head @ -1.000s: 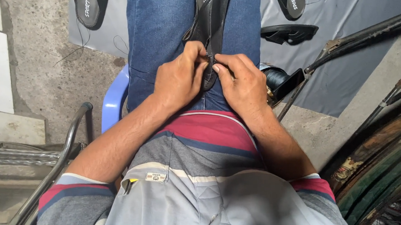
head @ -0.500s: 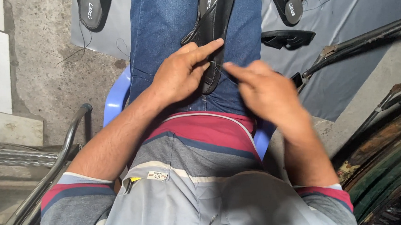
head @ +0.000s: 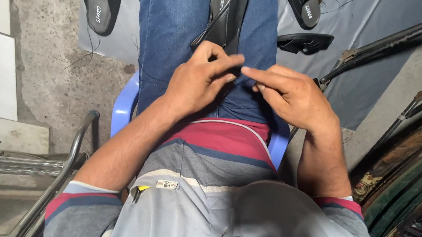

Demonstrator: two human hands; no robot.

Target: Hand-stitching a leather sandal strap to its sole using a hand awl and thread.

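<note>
Seen from above, a seated person in blue jeans (head: 176,32) works on a black sandal (head: 226,12) lying along the lap. A second ago both hands sat close together, bunched over the sandal's near end. Now they have drawn slightly apart. The left hand (head: 196,83) rests its grip on the near end of the sandal, thumb and forefinger extended toward the right, fingers partly curled; whether it pinches anything cannot be told. The right hand (head: 290,96) has pulled back from the sandal, its grip loose, forefinger pointing at the left fingertips, nearly touching them. Any thread between them is too fine to see. Beyond the grip, more black sandals (head: 306,0) lie on a grey sheet (head: 384,5).
</note>
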